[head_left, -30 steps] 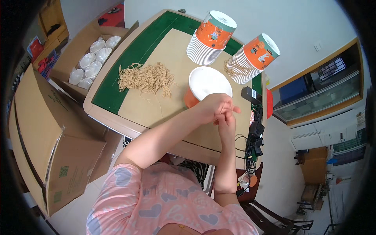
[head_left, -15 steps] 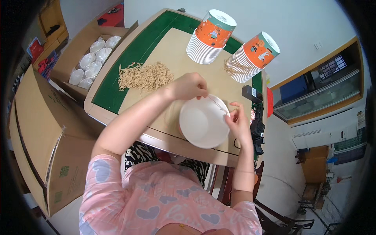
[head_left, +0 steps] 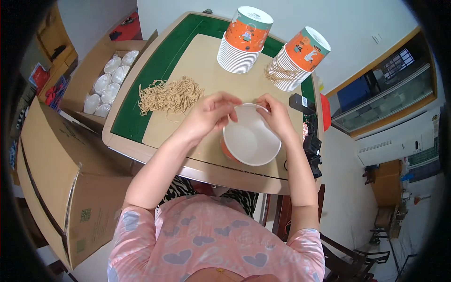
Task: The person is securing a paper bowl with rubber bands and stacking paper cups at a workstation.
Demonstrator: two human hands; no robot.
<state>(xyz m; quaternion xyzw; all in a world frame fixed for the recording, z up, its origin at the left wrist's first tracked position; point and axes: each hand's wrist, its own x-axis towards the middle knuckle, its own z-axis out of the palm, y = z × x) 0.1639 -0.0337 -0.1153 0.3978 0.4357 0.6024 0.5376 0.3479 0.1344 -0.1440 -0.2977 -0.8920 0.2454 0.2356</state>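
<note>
A white-lined paper bucket with an orange outside stands near the table's front edge, its mouth tilted toward me. My right hand pinches at the far right part of its rim. At the rim's far left is my left hand, its fingers bent but apart, with nothing clearly visible in them. Whether a thin cord runs between the hands is too small to tell. A loose heap of tan cord lies on the table to the left of my left hand.
Two upside-down stacks of orange and green paper buckets, a left stack and a right stack with cord draped on it, stand at the back. Black devices line the right edge. Left of the table are a box of white cups and a large carton.
My left hand has come down and left, and its fingers have spread. My right hand has moved up along the rim toward the far side. The bucket sits turned slightly and more upright.
</note>
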